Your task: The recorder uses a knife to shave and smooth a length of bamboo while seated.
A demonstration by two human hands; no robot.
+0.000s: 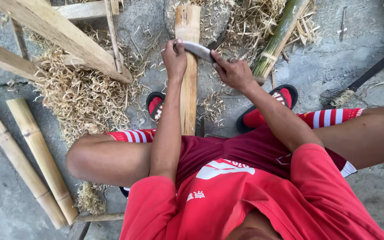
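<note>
Here, seated low on a concrete floor (370, 186), knees spread, red shirt and red striped shorts. Left hand (174, 55) clenched on the far end of a curved knife blade (199, 50), thumb side pressing against a split bamboo slat (188, 71). Right hand (232, 71) clenched around the knife's near end, handle mostly hidden inside the grip. Blade lying crosswise over the slat, touching its pale upper face. Slat running lengthwise between the legs, far end resting on a stone block (214, 18), near end hidden behind the left forearm and shorts. Feet in black and red sandals (285, 95), one on each side of the slat. Pile of pale shavings (85, 95) to the left, more shavings around the block. Green bamboo stalk (281, 35) lying diagonally just right of the right hand, its lower end passing behind that hand. Two pale bamboo poles (32, 155) side by side on the floor at far left, well apart from the hands. Wooden frame (54, 33) of angled beams at top left, over the shavings. Dark long-handled tool (370, 73) on the floor at right, beyond the right knee; kind not clear.
</note>
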